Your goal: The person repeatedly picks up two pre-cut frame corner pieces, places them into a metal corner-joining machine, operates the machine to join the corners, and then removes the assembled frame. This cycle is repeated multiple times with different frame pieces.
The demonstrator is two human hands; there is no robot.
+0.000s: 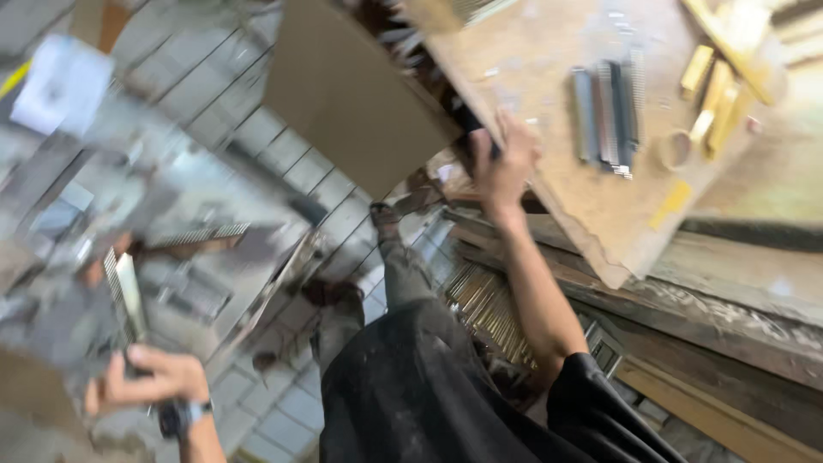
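The picture is blurred by motion. My right hand grips the edge of a brown wooden workbench board, fingers curled over its rim near a dark object I cannot make out. My left hand, with a dark wristwatch, is closed around a thin grey strip of metal staples low at the left. My dark trousers and shoes show below, over a tiled floor.
Strips of grey staples and yellow wooden offcuts lie on the workbench. A brown cardboard sheet hangs over the floor. Shiny metal sheets and clutter sit at the left. Wooden beams run under the bench.
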